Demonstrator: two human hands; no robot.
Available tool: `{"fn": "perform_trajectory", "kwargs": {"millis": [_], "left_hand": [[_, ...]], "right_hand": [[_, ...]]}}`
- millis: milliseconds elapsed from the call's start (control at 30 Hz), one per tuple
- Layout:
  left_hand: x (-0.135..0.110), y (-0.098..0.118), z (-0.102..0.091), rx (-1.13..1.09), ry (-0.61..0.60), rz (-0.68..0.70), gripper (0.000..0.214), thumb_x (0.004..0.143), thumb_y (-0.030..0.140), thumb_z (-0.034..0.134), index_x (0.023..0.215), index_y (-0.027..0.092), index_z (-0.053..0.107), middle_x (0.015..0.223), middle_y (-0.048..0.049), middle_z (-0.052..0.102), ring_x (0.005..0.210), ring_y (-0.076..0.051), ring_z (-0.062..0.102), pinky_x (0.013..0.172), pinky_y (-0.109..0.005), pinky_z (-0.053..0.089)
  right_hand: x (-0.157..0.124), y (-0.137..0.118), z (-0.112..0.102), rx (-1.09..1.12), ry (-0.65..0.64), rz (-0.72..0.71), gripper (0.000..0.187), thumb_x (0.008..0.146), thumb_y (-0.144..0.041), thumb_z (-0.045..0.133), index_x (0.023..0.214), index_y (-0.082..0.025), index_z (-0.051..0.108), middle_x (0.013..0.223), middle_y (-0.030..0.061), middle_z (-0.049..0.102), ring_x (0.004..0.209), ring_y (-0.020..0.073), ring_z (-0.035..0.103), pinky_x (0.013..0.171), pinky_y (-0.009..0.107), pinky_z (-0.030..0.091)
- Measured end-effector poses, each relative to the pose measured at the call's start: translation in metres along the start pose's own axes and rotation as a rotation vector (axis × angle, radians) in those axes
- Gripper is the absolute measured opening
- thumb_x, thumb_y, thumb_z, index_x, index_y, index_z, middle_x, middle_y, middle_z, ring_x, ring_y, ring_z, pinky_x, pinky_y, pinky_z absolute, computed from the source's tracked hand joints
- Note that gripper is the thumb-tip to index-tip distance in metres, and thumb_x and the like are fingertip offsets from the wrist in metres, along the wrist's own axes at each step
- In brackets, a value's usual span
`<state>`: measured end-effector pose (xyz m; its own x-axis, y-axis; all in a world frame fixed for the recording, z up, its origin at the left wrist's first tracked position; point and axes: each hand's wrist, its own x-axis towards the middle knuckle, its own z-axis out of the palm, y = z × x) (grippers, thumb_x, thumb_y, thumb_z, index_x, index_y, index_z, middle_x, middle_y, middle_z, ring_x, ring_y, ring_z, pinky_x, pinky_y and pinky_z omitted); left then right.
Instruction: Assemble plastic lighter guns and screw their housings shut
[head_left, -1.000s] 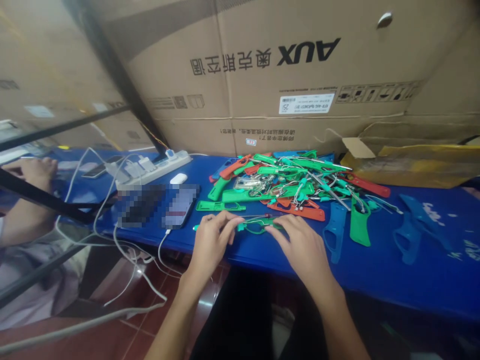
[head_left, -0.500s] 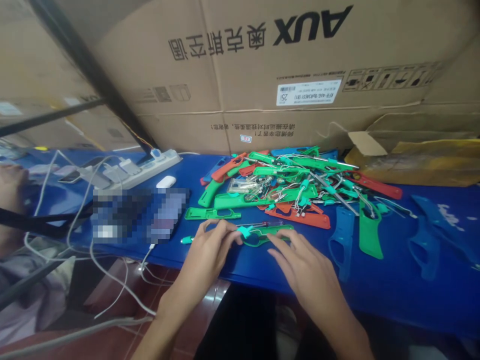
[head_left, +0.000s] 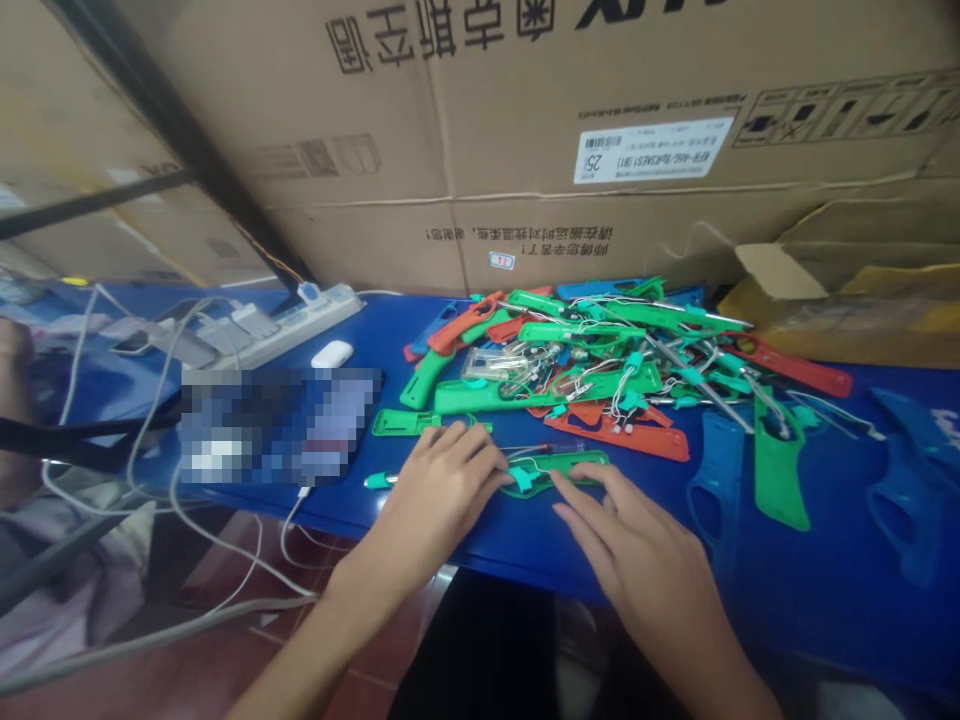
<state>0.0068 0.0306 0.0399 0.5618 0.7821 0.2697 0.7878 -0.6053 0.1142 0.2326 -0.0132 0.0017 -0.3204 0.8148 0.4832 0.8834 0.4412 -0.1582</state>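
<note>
On the near part of the table, a green lighter casing half (head_left: 597,459) lies with its hollow side up, thin white wire inside. A small teal plastic trigger piece (head_left: 528,479) sits over its middle. My left hand (head_left: 442,485) has its fingertips closed on the teal piece's left side. My right hand (head_left: 641,535) reaches in from the right, thumb and forefinger bent at the casing's near edge. Just behind lies a slim screwdriver (head_left: 551,447) with a red and clear handle. A teal-tipped part (head_left: 379,481) pokes out left of my left hand.
Behind my hands rises a pile of green, red and blue lighter casings (head_left: 480,397) with wires and metal tubes. Blue casing halves (head_left: 721,455) lie right. A power strip (head_left: 322,315), cables and phone (head_left: 345,420) stand left. A large carton (head_left: 510,210) walls the back.
The teal piece has gone from raised between my left fingertips down onto the casing. My left hand has turned more palm-down. The view has shifted slightly.
</note>
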Motion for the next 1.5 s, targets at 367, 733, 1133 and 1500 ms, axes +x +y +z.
{"fn": "perform_trajectory", "kwargs": {"millis": [367, 733, 1133, 1500], "left_hand": [[0.008, 0.006, -0.011, 0.151, -0.068, -0.041, 0.010, 0.094, 0.023, 0.073, 0.085, 0.019, 0.069, 0.085, -0.0021, 0.068, 0.084, -0.028, 0.064, 0.073, -0.040, 0.038], [0.022, 0.014, -0.026, 0.277, -0.217, -0.017, 0.010, 0.092, 0.016, 0.071, 0.082, 0.019, 0.069, 0.084, -0.0049, 0.070, 0.081, -0.030, 0.067, 0.069, -0.040, 0.042], [0.029, -0.003, -0.019, 0.139, -0.116, 0.203, 0.020, 0.099, 0.023, 0.066, 0.079, 0.019, 0.066, 0.073, 0.0013, 0.070, 0.067, -0.020, 0.065, 0.086, -0.041, 0.037], [0.039, -0.006, -0.030, 0.075, -0.301, 0.166, 0.016, 0.092, 0.028, 0.075, 0.079, 0.019, 0.072, 0.081, -0.0027, 0.071, 0.086, -0.025, 0.067, 0.083, -0.041, 0.041]], "right_hand": [[0.000, 0.000, -0.003, 0.011, -0.024, -0.001, 0.044, 0.111, -0.039, 0.032, 0.121, -0.028, 0.074, 0.112, 0.0011, 0.076, 0.078, 0.0163, 0.075, 0.060, 0.030, 0.054], [0.003, -0.003, -0.004, -0.029, 0.021, -0.030, 0.047, 0.111, -0.038, 0.030, 0.118, -0.027, 0.075, 0.110, 0.0010, 0.077, 0.076, 0.0160, 0.074, 0.062, 0.031, 0.051], [0.002, -0.003, -0.005, -0.024, 0.010, -0.042, 0.046, 0.112, -0.039, 0.029, 0.120, -0.026, 0.073, 0.109, 0.0003, 0.076, 0.074, 0.0153, 0.073, 0.061, 0.031, 0.051], [0.004, -0.005, -0.008, -0.032, -0.029, -0.032, 0.046, 0.112, -0.038, 0.029, 0.121, -0.026, 0.073, 0.109, 0.0014, 0.076, 0.072, 0.0148, 0.072, 0.062, 0.030, 0.050]]}}
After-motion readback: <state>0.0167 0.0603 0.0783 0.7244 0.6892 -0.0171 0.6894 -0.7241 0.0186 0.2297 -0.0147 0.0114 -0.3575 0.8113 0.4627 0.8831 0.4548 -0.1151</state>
